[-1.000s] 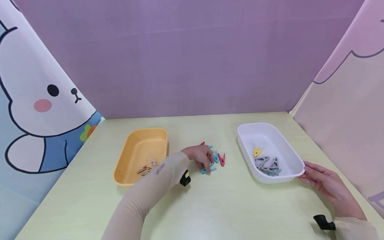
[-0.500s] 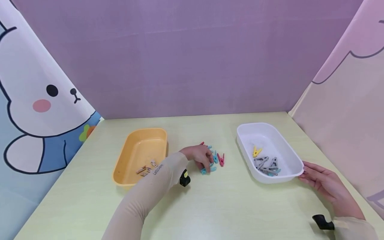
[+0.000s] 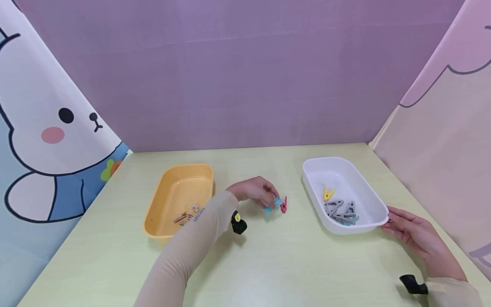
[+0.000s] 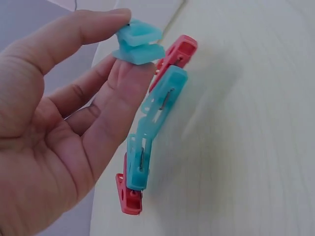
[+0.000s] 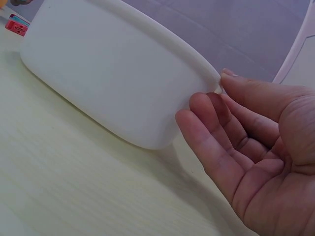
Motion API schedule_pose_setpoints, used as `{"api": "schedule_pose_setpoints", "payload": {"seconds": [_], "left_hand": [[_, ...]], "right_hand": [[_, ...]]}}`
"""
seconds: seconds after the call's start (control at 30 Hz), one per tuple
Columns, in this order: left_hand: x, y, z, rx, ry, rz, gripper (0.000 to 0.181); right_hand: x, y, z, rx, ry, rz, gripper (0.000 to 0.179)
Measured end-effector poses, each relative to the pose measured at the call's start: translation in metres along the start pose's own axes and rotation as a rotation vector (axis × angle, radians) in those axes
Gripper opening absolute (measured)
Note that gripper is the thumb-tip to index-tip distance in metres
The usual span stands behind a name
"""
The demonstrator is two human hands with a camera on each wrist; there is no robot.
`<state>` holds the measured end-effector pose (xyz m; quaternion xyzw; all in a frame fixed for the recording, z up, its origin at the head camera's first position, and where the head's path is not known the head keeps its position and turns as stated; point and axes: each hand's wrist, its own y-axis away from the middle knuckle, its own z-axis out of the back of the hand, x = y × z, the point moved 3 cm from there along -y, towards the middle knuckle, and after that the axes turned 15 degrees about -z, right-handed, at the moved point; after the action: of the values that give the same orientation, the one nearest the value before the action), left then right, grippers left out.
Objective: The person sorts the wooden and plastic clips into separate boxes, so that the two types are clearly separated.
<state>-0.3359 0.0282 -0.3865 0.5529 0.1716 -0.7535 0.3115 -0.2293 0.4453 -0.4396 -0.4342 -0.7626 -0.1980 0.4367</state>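
Note:
My left hand (image 3: 256,189) pinches a light-blue clothespin (image 4: 140,44) between thumb and fingertips, held above the table. Close by lies a short row of clothespins: a red one (image 4: 179,51), a blue one (image 4: 165,93), another blue one (image 4: 139,162) and a red one (image 4: 129,196). In the head view this row is partly hidden behind the left hand. On the right, my right hand (image 3: 418,238) grips the near right corner of a white plastic basin (image 5: 118,73), thumb on top of the rim and fingers curled under it.
Inside the white basin lie several grey clothespins (image 3: 339,211), a yellow clothespin (image 3: 328,193) and a bit of blue. A yellow-orange basin (image 3: 188,183) stands left, holding several small striped clothespins (image 3: 188,216); the left forearm partly covers it. A purple cloth wall (image 3: 245,85) rises behind.
My left hand has lifted off the table and shifted slightly right, now with the blue clothespin that lay at the near end of the group. The right hand and both basins stay put.

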Motion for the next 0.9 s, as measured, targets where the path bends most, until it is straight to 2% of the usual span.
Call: {"api": "schedule_pose_setpoints", "payload": {"seconds": [0.4,0.77,0.9], "left_hand": [[0.000,-0.010,0.002,-0.215,0.280,-0.101,0.035],[0.000,-0.022,-0.002,-0.339,0.452,-0.198,0.037],[-0.001,-0.025,-0.005,-0.378,0.488,-0.210,0.037]], "right_hand": [[0.000,0.000,-0.001,0.015,-0.011,-0.002,0.047],[0.000,0.000,0.001,0.008,-0.007,-0.008,0.048],[0.000,0.000,0.001,0.009,-0.004,-0.006,0.047]]}}
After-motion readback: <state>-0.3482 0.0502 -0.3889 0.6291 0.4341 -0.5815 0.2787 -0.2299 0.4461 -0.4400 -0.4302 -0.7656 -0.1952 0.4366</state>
